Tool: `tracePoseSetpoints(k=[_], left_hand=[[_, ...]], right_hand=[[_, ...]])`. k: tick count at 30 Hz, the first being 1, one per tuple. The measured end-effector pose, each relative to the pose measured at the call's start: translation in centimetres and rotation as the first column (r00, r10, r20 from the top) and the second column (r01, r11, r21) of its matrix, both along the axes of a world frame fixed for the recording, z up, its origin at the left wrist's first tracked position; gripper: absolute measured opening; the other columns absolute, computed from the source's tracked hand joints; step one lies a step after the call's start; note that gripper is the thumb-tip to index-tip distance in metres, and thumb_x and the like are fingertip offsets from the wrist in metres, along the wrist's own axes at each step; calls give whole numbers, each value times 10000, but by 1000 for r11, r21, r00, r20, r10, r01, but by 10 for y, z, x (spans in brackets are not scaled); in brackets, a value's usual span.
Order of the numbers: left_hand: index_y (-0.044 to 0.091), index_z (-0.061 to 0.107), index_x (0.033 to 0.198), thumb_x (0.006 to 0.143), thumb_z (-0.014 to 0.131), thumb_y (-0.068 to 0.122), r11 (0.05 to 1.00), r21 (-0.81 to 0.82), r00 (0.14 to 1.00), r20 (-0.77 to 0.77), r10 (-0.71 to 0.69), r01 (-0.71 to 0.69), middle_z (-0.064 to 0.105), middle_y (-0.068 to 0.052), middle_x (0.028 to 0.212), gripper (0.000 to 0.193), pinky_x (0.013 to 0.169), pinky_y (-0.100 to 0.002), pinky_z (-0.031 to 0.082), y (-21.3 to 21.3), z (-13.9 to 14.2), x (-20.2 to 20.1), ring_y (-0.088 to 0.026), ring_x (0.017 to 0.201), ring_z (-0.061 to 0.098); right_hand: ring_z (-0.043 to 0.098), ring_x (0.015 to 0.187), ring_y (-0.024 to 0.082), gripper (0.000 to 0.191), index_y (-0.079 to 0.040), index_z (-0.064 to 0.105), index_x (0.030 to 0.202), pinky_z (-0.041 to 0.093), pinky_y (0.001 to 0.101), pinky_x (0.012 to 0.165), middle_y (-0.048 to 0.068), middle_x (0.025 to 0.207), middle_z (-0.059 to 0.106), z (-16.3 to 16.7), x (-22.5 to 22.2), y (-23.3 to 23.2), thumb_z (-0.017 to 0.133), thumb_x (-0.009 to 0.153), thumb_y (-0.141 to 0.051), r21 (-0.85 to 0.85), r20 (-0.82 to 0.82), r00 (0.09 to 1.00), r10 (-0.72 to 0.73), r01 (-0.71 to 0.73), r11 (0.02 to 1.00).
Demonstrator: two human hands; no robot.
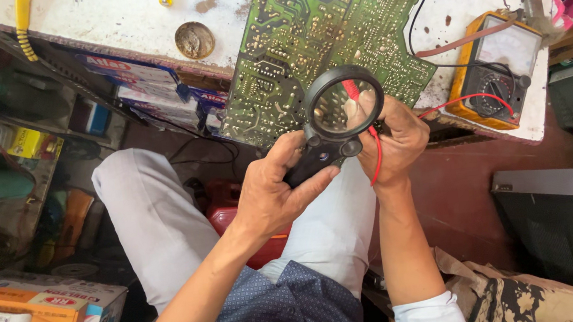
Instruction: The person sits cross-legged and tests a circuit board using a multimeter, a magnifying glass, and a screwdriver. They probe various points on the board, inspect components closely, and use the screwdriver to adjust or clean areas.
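A worn white workbench (139, 14), stained with brown patches, runs across the top of the view, with cluttered shelves and boxes in the dim space below it on the left. Held over the bench's near edge is a black magnifying glass (342, 106): its round lens sits at the upper right and its handle slants down to the lower left, so the long axis runs diagonally, lens end toward the bench. The left hand (272, 190) has its fingers curled closed around the handle, thumb lying along it. The right hand (396, 140), just beside and behind the lens, pinches a red probe (352, 91) between closed fingers; the probe's tip shows through the lens, and its red wire (376, 163) loops down past the wrist. Under the lens lies a large green circuit board (316, 32), solder side up, tilted across the bench. To the right rests an orange-cased analog multimeter (494, 64) with red and black leads. A round metal lid (194, 39) lies left of the board. Below, the person's light trousers (152, 216) fill the middle.
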State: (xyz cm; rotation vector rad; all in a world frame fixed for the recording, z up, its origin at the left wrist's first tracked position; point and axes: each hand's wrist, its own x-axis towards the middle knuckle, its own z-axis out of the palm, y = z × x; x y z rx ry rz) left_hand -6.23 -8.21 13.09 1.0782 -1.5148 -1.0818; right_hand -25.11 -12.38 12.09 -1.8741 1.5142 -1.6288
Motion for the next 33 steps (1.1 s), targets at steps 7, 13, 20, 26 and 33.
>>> tracePoseSetpoints(k=[7, 13, 20, 26, 33], left_hand=[[21, 566, 1276, 873, 847, 229, 1000, 15, 1000, 11, -6, 5, 750, -106, 825, 534, 638, -280, 558, 0, 1, 0, -139, 741, 764], [20, 561, 1294, 886, 845, 231, 1000, -21, 1000, -13, -6, 5, 754, -110, 852, 540, 659, -281, 568, 0, -1, 0, -152, 768, 772], [12, 551, 1290, 874, 852, 241, 1000, -24, 1000, 11, 5, -5, 750, -113, 835, 562, 645, -283, 565, 0, -2, 0, -154, 751, 772], [15, 561, 1283, 875, 848, 238, 1000, 5, 1000, 11, -5, 5, 747, -111, 819, 547, 633, -283, 561, 0, -2, 0, -152, 738, 771], [10, 548, 1300, 876, 855, 238, 999, -36, 1000, 5, 11, -11, 736, -114, 817, 571, 634, -282, 556, 1, -4, 0, -150, 730, 758]], right_hand=[[663, 863, 114, 144, 13, 666, 948, 547, 269, 813, 87, 973, 724, -3, -5, 2, 804, 914, 34, -59, -2, 996, 95, -94, 994], [651, 821, 101, 148, 9, 674, 941, 542, 252, 773, 74, 940, 722, -5, -4, 1, 818, 927, 43, -32, 13, 998, 61, -60, 998], [628, 811, 83, 121, 15, 709, 997, 538, 248, 758, 65, 930, 725, -3, 2, -1, 818, 947, 24, -33, 17, 1000, 11, -11, 999], [631, 824, 84, 129, 8, 703, 993, 542, 252, 768, 65, 939, 725, -4, 1, 0, 824, 952, 25, -27, 12, 1000, 12, -12, 1000], [664, 854, 112, 145, 17, 699, 994, 555, 275, 792, 84, 952, 721, -5, -2, 0, 822, 919, 27, -36, -12, 999, 38, -38, 999]])
